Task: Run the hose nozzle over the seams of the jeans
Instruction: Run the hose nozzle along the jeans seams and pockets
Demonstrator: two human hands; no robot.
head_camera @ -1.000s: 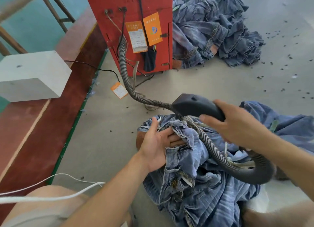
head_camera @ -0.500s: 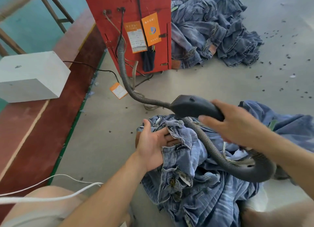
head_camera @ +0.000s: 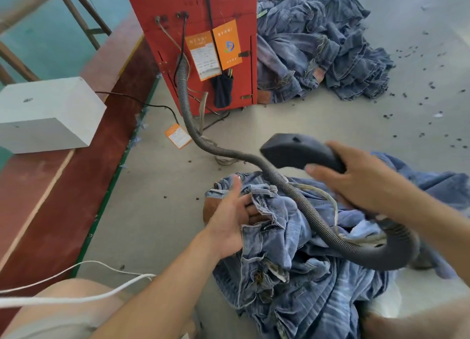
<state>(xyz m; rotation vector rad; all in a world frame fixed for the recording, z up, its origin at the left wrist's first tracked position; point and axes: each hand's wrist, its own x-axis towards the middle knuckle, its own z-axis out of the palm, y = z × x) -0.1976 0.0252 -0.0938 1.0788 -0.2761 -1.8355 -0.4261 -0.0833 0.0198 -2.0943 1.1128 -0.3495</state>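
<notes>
Grey concrete floor [head_camera: 152, 224], denim-strewn. Nearest: jeans [head_camera: 292, 275] heaped at centre. Left hand [head_camera: 232, 219], palm up, fingers tucked under a folded seam, grip grasping denim. Right hand [head_camera: 361, 181] clenched round black hose nozzle [head_camera: 295, 150], raised above the jeans. Ribbed hose [head_camera: 193, 125] leads to red cabinet [head_camera: 193, 10].
</notes>
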